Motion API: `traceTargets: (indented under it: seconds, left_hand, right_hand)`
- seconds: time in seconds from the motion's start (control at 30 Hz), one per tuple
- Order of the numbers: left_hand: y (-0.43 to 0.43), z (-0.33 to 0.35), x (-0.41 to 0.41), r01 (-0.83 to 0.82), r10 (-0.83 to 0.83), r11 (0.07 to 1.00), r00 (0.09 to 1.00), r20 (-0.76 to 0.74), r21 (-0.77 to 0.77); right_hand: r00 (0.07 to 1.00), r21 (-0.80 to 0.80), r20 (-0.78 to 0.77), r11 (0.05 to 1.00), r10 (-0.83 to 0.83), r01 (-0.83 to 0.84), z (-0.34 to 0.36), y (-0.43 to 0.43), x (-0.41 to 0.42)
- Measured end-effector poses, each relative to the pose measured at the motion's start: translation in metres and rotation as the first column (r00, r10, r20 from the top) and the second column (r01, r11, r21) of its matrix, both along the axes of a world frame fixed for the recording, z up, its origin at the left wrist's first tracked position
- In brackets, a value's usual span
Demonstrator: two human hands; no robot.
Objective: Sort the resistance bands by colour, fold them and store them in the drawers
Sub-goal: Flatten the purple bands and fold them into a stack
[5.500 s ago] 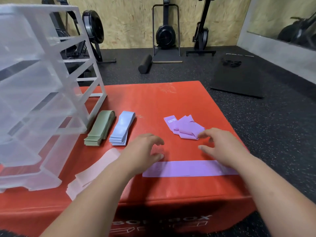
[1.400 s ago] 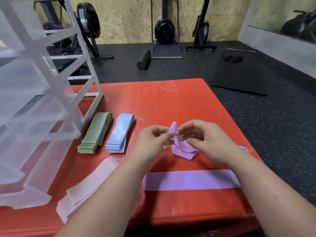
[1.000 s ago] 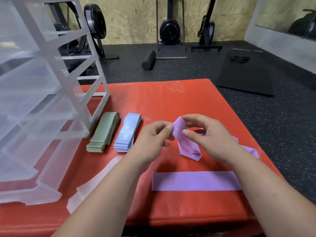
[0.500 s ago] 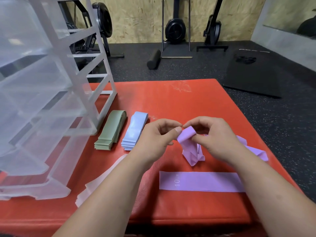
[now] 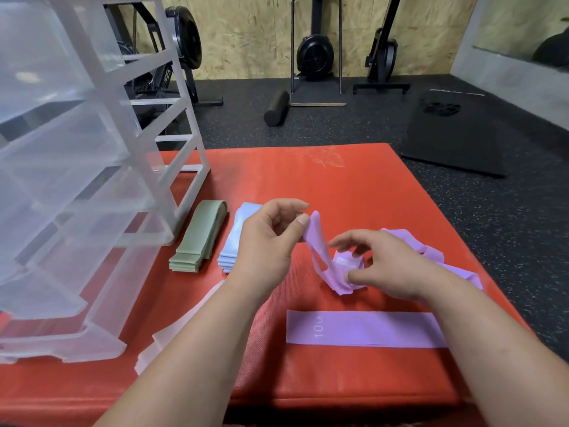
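My left hand (image 5: 266,241) pinches the top end of a crumpled purple band (image 5: 323,257) between thumb and forefinger, lifted above the red box. My right hand (image 5: 388,266) pinches the lower part of the same band, fingers curled over the tangle. More loose purple bands (image 5: 431,254) trail to the right behind that hand. One purple band marked 10 LB (image 5: 363,329) lies flat near the front edge. Stacks of green bands (image 5: 197,241) and blue bands (image 5: 234,241) lie side by side. A pale pink stack (image 5: 172,331) is partly hidden by my left forearm.
A clear plastic drawer unit (image 5: 77,180) stands at the left of the red box (image 5: 308,180), its drawers pulled partly out. Black rubber floor, a foam roller (image 5: 276,108), a black mat (image 5: 455,140) and gym machines lie beyond.
I picked a purple band out of the loose pile with both hands. My left hand has lifted its end up and left while my right hand has dropped lower on it.
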State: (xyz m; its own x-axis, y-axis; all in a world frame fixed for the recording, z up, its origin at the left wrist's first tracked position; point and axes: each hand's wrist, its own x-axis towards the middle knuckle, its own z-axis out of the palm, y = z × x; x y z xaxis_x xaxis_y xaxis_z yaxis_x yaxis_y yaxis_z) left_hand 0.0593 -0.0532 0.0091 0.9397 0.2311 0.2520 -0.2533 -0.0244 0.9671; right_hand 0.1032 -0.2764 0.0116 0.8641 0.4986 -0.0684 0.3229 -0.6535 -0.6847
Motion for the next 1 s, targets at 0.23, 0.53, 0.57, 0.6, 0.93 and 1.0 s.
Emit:
traceTargets:
  seconds: [0.23,0.53,0.57,0.6,0.93,1.0]
  left_hand:
    - [-0.003,0.007,-0.005,0.084,-0.085,0.994,0.996,0.017,0.064]
    - [0.000,0.009,-0.011,0.127,-0.126,0.952,0.992,-0.020,0.278]
    - [0.002,0.009,-0.010,0.108,-0.113,0.936,0.994,-0.007,0.335]
    - [0.004,0.009,-0.010,0.081,-0.092,0.921,0.996,0.010,0.381]
    - [0.031,0.030,-0.022,-0.142,0.128,0.978,0.987,0.093,0.154]
    - [0.034,0.031,-0.029,-0.141,0.136,0.984,0.989,0.050,0.107]
  right_hand:
    - [0.999,0.442,-0.046,0.897,0.024,-0.001,0.012,0.023,-0.007]
    - [0.984,0.406,0.156,0.914,-0.084,0.013,0.012,0.030,-0.007]
    - [0.984,0.397,0.156,0.918,-0.088,0.019,0.011,0.030,-0.008]
    - [0.984,0.389,0.157,0.921,-0.087,0.019,0.011,0.030,-0.009]
    - [0.977,-0.024,0.208,0.999,-0.041,0.047,0.002,-0.024,-0.006]
    - [0.977,-0.031,0.206,0.997,-0.061,0.069,0.006,-0.037,-0.008]
